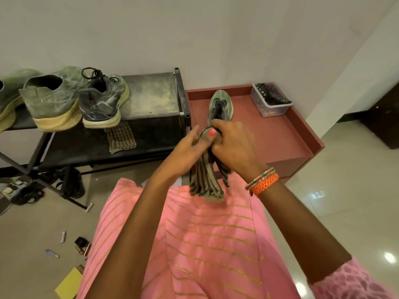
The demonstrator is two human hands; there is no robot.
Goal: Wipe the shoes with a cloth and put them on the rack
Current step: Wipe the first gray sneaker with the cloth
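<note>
A green sneaker [220, 104] lies on the red-brown side table [278, 134], toe pointing at the wall. My left hand [187, 149] holds its heel, thumb pressed on the rim. My right hand [233, 145] grips a striped cloth [205, 182] against the same heel, and the cloth's loose end hangs down over my pink dress. The heel itself is mostly hidden by both hands. On the top shelf of the black shoe rack [151, 93] stand three green sneakers [51, 98], [103, 100], [8, 96].
A checked cloth [121, 137] hangs onto the rack's lower shelf. A clear plastic box [269, 102] with remotes sits at the table's back right corner. Sandals [32, 190] lie under the rack. Small items [79, 244] litter the floor at lower left.
</note>
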